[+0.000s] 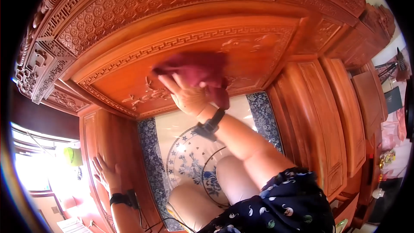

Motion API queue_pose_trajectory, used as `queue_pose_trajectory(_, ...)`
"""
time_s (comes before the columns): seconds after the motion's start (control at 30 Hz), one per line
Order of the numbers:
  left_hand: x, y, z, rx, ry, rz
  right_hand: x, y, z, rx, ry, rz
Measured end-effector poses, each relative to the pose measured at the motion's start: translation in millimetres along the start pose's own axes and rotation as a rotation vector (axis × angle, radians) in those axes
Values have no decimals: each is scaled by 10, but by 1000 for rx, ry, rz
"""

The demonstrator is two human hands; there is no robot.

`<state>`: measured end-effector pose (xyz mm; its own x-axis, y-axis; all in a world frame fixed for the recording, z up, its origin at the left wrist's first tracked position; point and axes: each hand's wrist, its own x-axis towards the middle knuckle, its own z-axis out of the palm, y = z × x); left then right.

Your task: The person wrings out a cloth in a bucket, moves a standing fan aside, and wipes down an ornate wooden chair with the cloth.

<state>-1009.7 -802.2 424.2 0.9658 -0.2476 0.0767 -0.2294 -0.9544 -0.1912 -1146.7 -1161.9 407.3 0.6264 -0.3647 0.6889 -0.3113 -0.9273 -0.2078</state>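
Note:
My right hand [189, 98] presses a dark red cloth [196, 67] against a carved wooden panel [129, 77]. The cloth is blurred and bunched around the fingers, which it partly hides. Carved relief figures on the panel show beside the cloth, and a fretwork border runs around it. Down at the left, my left hand [107, 174] lies with fingers spread on a reddish-brown wooden cabinet [98, 140] and holds nothing. Both wrists wear a dark band, the right one with a black device [208, 126].
Patterned floor tiles [177, 129] lie below the panel, my knees above them. Wooden drawer fronts [302, 103] stand to the right. A bright window [34, 164] and a green object [72, 156] are at left. A thin black cable [174, 220] crosses near my lap.

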Motion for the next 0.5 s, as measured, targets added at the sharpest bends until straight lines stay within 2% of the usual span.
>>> queue_pose_trajectory(0.07,2,-22,19,-2,8,-2,24,298,-34,293,11,-275)
queue_pose_trajectory(0.1,4,-33,19,0,7,-6,268,285,-508,858,-98,-28)
queue_pose_trajectory(0.13,14,-35,20,-4,8,8,177,653,-440,535,-383,73)
queue_pose_trajectory(0.17,6,-37,29,-8,6,14,234,705,-733,531,-200,-32)
queue_pose_trajectory(0.2,0,-12,28,-2,-5,-15,244,863,-916,182,38,-307)
queue_pose_trajectory(0.23,0,-14,24,-26,10,23,204,1077,-897,217,72,-285)
queue_pose_trajectory(0.27,-3,-45,16,-51,32,49,-145,1568,-717,-49,-73,-210)
queue_pose_trajectory(0.33,-9,-33,-12,-63,22,38,-154,1534,-1043,-326,152,-150)
queue_pose_trajectory(0.4,-30,26,-98,-73,0,-1,-248,1577,-904,-350,385,-26)
queue_pose_trajectory(0.47,-24,-22,-41,-79,17,-23,-377,1297,-491,-121,500,281)
queue_pose_trajectory(0.5,-30,-17,-49,-82,20,-10,-409,1167,-244,-280,445,260)
